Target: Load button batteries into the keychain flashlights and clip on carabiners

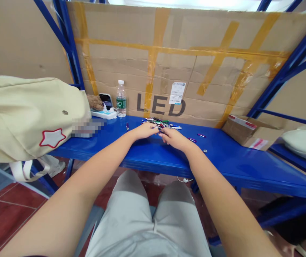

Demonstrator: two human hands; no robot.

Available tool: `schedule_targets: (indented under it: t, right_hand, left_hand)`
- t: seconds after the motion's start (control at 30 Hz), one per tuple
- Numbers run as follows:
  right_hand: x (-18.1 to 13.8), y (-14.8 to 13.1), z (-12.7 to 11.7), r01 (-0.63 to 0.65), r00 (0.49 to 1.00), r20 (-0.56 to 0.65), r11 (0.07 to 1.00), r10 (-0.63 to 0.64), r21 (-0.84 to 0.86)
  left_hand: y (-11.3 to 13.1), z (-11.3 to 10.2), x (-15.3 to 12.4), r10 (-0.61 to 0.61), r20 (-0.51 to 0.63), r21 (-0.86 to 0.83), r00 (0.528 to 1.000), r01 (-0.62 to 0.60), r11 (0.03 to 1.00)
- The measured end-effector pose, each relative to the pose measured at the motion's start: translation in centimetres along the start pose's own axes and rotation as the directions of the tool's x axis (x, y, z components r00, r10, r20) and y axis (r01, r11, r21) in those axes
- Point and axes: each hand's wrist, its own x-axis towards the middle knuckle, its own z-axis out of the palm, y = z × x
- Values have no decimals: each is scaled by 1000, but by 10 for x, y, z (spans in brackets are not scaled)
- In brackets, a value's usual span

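Observation:
Both my arms reach forward over a blue metal shelf (147,153). My left hand (145,130) and my right hand (172,137) meet near the shelf's middle, fingers curled together around a small dark-red item (160,127) that I cannot make out. Just beyond the fingers lies a pile of small coloured pen-like pieces (161,122). A few loose pieces (201,135) lie on the shelf to the right of my right hand.
A cream bag with a red star (29,117) fills the shelf's left end. Behind it stand a power strip (104,114), a phone (106,100) and a water bottle (121,99). A taped cardboard sheet marked LED (185,64) backs the shelf. An open carton (249,132) sits right.

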Motion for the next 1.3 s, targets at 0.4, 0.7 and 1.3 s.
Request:
schedule_targets:
  t: [0.4,0.7,1.3]
  right_hand:
    - [-1,-10,0,-182,979,-166,887,122,-425]
    - [-2,-17,0,-191,977,-186,810,102,-554]
    - [-1,-19,1,-191,977,-196,781,90,-594]
  left_hand:
    - [5,3,-2,-215,206,-522,955,293,801]
    - [9,-3,-6,-147,519,-687,842,513,515]
    - [7,-6,-6,-99,651,-672,752,633,386]
